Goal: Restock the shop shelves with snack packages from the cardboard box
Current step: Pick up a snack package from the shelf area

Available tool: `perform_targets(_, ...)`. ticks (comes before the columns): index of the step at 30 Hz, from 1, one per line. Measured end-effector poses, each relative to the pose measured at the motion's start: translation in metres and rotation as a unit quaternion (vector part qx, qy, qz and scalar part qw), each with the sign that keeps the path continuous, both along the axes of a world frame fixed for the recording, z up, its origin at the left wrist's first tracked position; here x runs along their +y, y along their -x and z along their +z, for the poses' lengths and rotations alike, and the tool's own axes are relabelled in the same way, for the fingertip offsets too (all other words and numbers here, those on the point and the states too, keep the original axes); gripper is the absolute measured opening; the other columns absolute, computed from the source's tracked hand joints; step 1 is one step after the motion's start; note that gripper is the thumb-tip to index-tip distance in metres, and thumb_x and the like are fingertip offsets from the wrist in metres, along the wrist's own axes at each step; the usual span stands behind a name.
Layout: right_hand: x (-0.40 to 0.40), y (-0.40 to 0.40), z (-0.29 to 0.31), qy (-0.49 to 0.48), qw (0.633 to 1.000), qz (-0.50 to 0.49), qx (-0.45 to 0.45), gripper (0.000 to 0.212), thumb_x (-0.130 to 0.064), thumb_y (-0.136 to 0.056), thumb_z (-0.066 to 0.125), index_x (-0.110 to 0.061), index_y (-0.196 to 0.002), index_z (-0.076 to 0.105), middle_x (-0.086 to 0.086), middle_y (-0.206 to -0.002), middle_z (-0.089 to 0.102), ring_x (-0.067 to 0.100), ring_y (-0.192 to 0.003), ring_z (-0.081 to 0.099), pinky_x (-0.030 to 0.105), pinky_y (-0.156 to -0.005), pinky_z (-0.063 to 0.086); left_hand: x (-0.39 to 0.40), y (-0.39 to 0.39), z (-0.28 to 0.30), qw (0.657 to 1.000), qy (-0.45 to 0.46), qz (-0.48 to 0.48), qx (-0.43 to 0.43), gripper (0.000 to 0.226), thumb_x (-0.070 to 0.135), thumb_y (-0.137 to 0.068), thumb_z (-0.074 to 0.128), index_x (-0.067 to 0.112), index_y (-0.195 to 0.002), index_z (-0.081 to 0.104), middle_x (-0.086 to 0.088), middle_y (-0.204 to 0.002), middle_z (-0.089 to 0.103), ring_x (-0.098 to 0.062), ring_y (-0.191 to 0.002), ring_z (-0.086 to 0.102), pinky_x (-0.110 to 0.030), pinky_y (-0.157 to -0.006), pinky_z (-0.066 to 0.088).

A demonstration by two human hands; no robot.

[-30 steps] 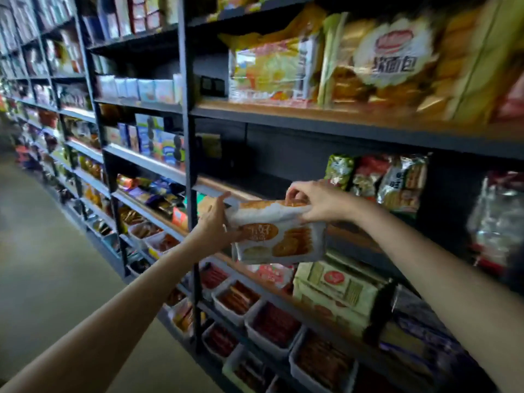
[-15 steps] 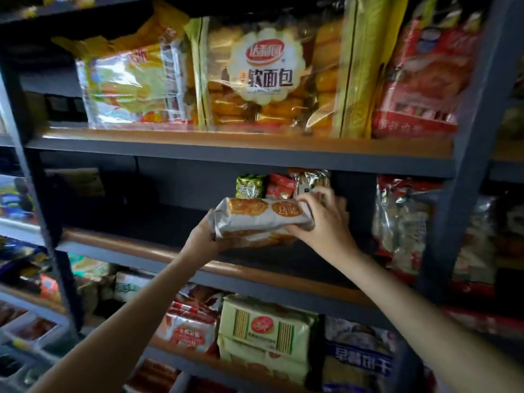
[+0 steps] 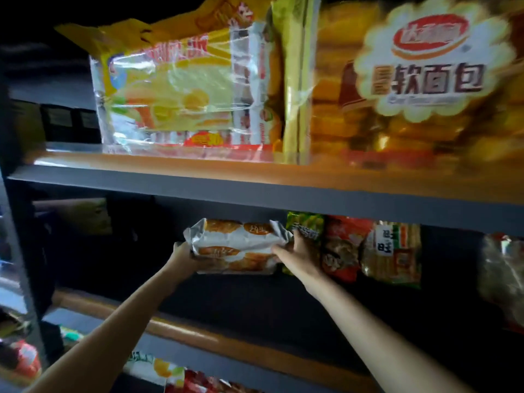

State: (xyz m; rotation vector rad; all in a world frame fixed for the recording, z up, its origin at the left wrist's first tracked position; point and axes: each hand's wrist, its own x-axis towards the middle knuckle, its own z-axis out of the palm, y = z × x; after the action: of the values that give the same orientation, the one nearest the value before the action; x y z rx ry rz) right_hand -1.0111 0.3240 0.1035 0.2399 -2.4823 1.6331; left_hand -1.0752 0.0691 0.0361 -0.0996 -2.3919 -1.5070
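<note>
Held item: a white snack pack [image 3: 236, 245] with orange biscuit pictures, lying lengthwise, raised inside the middle shelf [image 3: 198, 333] bay, above the board and toward the back.
Left hand [image 3: 184, 255]: grips the pack's left end from below and behind; fingers curl round the wrapper, mostly hidden by it.
Right hand [image 3: 296, 252]: grips the pack's right end; fingers wrap over the crimped edge, thumb under the pack.
Neighbouring stock: a green bag [image 3: 304, 226] stands just beside the right hand, touching the pack's right end; next along the row are a red bag [image 3: 344, 248] and a clear rice-cracker bag [image 3: 392, 253].
Upper shelf [image 3: 226, 180]: carries a yellow multi-pack [image 3: 181, 92] and a large soft-bread bag [image 3: 419, 80], side by side.
Lower level: more coloured packs [image 3: 158, 370], blurred.
</note>
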Motion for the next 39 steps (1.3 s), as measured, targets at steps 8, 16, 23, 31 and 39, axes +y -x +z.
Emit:
perform_targets(8,-0.028,0.065,-0.004,0.003,0.996,-0.085,-0.04,0.063,-0.009,-0.089,0.056,-0.011,-0.143,0.024,0.01,-0.116,0.057,0.022,-0.111,0.055,0.028,-0.089,0.045,0.017,0.052,0.021,0.993,-0.052,-0.045,-0.095,0.076,0.022,-0.057,0.087,0.004,-0.122,0.055,-0.019,-0.122,0.06,-0.03,-0.112,0.058,-0.039,-0.098,0.047)
perform_targets(16,-0.032,0.082,-0.005,-0.089,0.98,-0.149,0.093,0.032,-0.001,-0.087,0.055,-0.003,-0.118,0.049,0.01,-0.112,0.057,0.017,-0.098,0.058,0.026,-0.082,0.043,0.056,0.084,0.029,0.985,-0.09,0.112,-0.099,0.06,0.015,-0.086,0.061,-0.004,-0.133,0.029,-0.026,-0.138,0.032,-0.039,-0.127,0.033,-0.038,-0.103,0.032)
perform_targets(23,-0.04,0.08,-0.008,-0.09,0.977,-0.148,0.126,0.022,-0.001,-0.083,0.054,-0.008,-0.103,0.056,0.015,-0.097,0.059,0.028,-0.086,0.058,0.031,-0.078,0.043,0.037,0.054,0.035,0.983,-0.097,0.133,-0.076,0.057,0.013,-0.085,0.065,-0.002,-0.131,0.034,-0.022,-0.138,0.032,-0.035,-0.12,0.043,-0.026,-0.092,0.034)
perform_targets(31,-0.059,0.031,-0.016,-0.117,0.978,0.024,0.17,0.023,0.002,-0.082,0.056,-0.013,-0.1,0.056,0.009,-0.104,0.055,0.028,-0.093,0.059,0.043,-0.085,0.051,0.034,-0.036,0.047,0.986,-0.067,0.151,-0.009,0.01,0.008,-0.086,0.056,0.001,-0.087,0.062,-0.022,-0.094,0.066,-0.032,-0.09,0.062,-0.035,-0.073,0.048)
perform_targets(39,-0.088,-0.082,-0.058,-0.102,0.947,0.202,0.228,0.023,0.011,-0.076,0.051,0.0,-0.093,0.063,0.015,-0.098,0.053,0.017,-0.073,0.054,0.012,-0.069,0.042,0.022,-0.22,-0.02,0.913,0.043,0.391,0.104,0.025,0.007,-0.079,0.046,0.005,-0.097,0.063,-0.018,-0.104,0.054,-0.035,-0.097,0.053,-0.037,-0.086,0.04)
